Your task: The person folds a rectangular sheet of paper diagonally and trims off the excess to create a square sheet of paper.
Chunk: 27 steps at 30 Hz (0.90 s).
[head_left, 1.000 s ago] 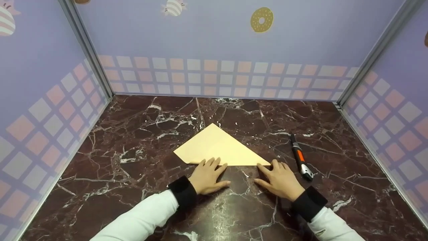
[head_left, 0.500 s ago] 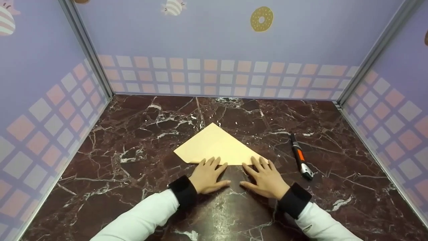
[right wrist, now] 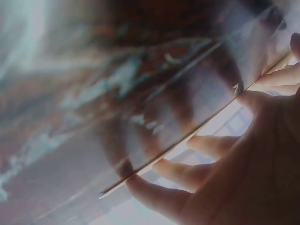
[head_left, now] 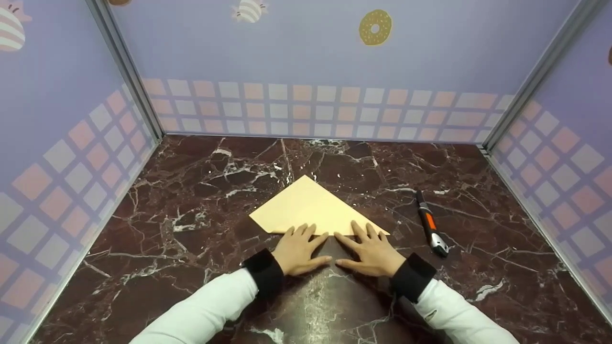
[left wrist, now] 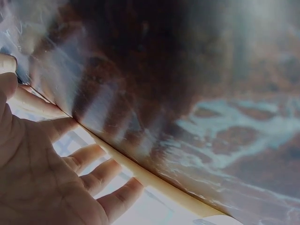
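A pale yellow sheet of paper [head_left: 311, 205], folded into a rough triangle with a blunt left corner, lies on the dark marbled tabletop. Its folded edge faces me. Fingertips of my left hand [head_left: 299, 253] press on that edge left of its middle, fingers spread and nearly straight. My right hand [head_left: 373, 252] rests on the same edge just to the right, its fingers also spread. The two index fingers almost meet. In the left wrist view, the paper edge [left wrist: 173, 190] curls up slightly beyond the fingers. In the right wrist view, the edge [right wrist: 161, 157] looks flat under the fingertips.
A black utility knife [head_left: 430, 223] with an orange panel and silver end lies right of the paper. Purple panels with pink and white checks [head_left: 325, 110] enclose the marbled table [head_left: 201, 286] at the back and both sides.
My right hand has slid left along the folded edge, from the paper's right corner to beside my left hand. The left hand, the paper and the knife have stayed in place.
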Motion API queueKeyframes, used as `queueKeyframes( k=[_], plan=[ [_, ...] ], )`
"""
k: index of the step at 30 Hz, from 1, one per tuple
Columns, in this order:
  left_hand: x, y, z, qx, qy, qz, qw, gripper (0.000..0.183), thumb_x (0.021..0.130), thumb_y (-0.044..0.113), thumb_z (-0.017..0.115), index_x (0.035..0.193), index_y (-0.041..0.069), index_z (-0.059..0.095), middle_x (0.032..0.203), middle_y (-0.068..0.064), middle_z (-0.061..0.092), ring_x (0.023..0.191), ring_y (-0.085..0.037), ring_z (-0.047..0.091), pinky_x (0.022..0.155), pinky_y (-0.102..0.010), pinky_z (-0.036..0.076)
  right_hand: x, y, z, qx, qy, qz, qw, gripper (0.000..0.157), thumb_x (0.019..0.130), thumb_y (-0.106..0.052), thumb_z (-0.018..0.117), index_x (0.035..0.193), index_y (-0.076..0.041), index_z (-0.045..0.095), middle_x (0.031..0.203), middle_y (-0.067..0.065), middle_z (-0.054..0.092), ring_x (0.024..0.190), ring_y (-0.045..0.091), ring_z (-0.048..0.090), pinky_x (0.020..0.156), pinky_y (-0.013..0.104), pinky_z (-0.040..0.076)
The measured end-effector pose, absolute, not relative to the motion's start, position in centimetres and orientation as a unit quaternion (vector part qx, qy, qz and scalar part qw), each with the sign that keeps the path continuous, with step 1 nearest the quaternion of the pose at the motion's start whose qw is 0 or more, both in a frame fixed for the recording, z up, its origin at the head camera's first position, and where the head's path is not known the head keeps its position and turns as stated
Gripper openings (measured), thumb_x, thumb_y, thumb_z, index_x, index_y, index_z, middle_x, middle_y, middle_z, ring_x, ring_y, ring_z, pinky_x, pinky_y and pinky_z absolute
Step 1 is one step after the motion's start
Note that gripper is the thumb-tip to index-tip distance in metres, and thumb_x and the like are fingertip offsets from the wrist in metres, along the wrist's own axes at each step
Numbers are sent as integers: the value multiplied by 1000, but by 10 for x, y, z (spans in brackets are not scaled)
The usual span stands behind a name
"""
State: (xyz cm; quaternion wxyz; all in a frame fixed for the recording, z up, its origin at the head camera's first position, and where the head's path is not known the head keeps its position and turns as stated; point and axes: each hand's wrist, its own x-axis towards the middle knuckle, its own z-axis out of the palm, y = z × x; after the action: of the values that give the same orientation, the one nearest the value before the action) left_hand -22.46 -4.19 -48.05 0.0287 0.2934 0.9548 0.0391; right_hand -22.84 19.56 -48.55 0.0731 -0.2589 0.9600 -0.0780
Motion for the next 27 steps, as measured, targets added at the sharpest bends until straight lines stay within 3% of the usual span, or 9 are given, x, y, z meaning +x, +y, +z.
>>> queueKeyframes(
  k=[9, 19, 27],
  plan=[
    [-226, -35, -483, 290, 957, 7, 5, 65, 101, 65, 42, 155, 30, 45, 149, -17, 53, 137, -36, 52, 110, -55, 46, -231, 198, -482, -272, 959, -64, 56, 66, 98, -62, 55, 155, -31, 45, 161, 28, 37, 141, 59, 40, 103, 76, 42],
    [-229, -51, -480, 314, 948, 42, 38, 70, 103, 58, 45, 155, 12, 46, 162, -16, 44, 151, -35, 42, 125, -53, 34, -233, 200, -482, -273, 959, -62, 45, 66, 97, -62, 56, 154, -31, 47, 159, 27, 40, 138, 56, 44, 100, 74, 45],
    [-223, -69, -483, 307, 949, 57, 46, 75, 102, 59, 45, 156, 8, 42, 166, -14, 39, 155, -31, 36, 128, -54, 27, -232, 200, -481, -270, 960, -60, 50, 65, 97, -61, 56, 154, -31, 48, 158, 26, 41, 138, 55, 44, 101, 73, 46]
  ],
)
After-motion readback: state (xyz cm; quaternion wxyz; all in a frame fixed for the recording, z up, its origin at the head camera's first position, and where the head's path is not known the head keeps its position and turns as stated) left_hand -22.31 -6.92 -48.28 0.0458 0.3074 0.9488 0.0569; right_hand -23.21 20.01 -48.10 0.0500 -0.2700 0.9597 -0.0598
